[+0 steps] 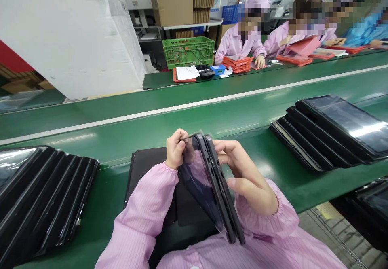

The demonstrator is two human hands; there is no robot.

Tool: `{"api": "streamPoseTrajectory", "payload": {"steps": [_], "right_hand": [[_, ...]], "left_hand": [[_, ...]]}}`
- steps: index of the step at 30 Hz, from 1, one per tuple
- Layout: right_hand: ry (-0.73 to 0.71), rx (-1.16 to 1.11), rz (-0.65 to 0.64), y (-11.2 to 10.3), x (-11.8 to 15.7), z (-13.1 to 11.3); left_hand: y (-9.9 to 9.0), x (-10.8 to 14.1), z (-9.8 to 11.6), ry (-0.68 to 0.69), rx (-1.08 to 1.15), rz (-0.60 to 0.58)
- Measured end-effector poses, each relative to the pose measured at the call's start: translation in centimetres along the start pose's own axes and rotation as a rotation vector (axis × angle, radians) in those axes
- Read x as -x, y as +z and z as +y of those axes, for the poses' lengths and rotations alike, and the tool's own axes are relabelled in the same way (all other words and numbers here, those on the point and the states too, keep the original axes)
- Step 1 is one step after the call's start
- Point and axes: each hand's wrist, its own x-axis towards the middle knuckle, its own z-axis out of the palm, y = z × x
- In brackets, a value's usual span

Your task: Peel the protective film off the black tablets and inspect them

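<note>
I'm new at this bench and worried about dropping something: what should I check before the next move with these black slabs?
1. Left hand in contact: ok, thumb and fingers are closed at the upper corner of the glossy side.
2. Right hand in contact: ok, fingers are against the opposite side of the two slabs.
3. Slabs lying flat: not ok, they are held up at a steep tilt.
4. Glossy face free of marks: cannot tell, reflections cover it.
5. Left stack and right stack apart from the hands: ok, neither is touched.
</note>
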Motion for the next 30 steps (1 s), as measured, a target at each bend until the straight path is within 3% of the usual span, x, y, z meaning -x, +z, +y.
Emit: {"api": "streamPoseTrajectory", "payload": {"steps": [12,23,30], "right_hand": [[0.118,0.0,0.189,-0.3,-0.4,0.0],[0.016,0.112,0.247,-0.6,-0.8,0.1],[-0.04,0.101,0.296,0.6,-1.0,-0.1]], "left_hand": [[0.4,-0.6,0.1,0.002,-0.064,-0.007],[0.5,-0.1,0.6,0.027,-0.138,-0.047],[0.7,-0.3,0.3,0.034,-0.068,-0.03]]}}
